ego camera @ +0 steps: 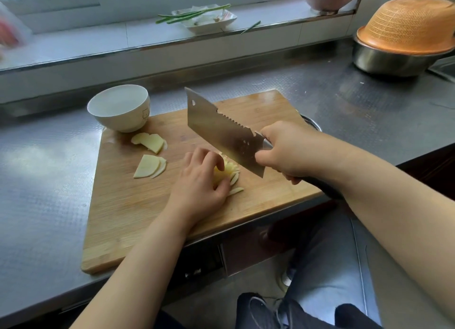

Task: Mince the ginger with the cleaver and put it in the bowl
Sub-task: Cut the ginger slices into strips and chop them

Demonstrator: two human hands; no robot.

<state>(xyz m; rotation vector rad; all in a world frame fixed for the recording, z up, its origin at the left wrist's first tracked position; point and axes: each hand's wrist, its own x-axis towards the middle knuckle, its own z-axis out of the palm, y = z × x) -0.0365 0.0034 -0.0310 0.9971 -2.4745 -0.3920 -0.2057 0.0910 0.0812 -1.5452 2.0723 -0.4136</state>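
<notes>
A wooden cutting board point(138, 220) lies on the steel counter. My left hand point(200, 183) holds down a small stack of pale ginger slices point(227, 175) with curled fingertips and thumb. My right hand point(285, 151) grips the dark handle of a steel cleaver point(221, 129), whose blade is lifted and tilted just above and to the right of that stack. Two more fans of ginger slices point(150, 166) point(149, 141) lie on the board to the left. A white bowl point(120, 108) stands at the board's far left corner with nothing visible inside.
The counter's front edge runs just under the board, my legs below it. An orange colander point(406, 26) sits upside down on a steel basin point(389, 60) at the far right. A dish with green onions point(204, 17) rests on the window ledge.
</notes>
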